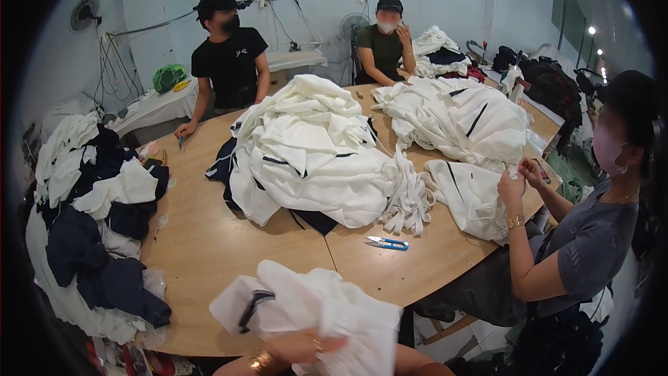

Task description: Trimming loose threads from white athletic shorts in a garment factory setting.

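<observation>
At the near edge of the table, a white garment (348, 313) with a dark navy trim strip lies partly on the wood and partly over my lap. My left hand (306, 346), with a gold bracelet and a ring, reaches across it; its fingers are slightly blurred but seem closed on the fabric. Only a bit of my right forearm (419, 363) shows; that hand is hidden behind the cloth. Beyond the garment, blue-handled thread snips (387, 244) lie on the table, touched by neither hand.
A large heap of white garments (313, 160) fills the table's middle, with white straps (409, 198) beside it. Another white pile (459, 118) is farther right. White and navy clothes (90, 237) line the left edge. Three co-workers are around the table; the right one (577, 237) handles white cloth.
</observation>
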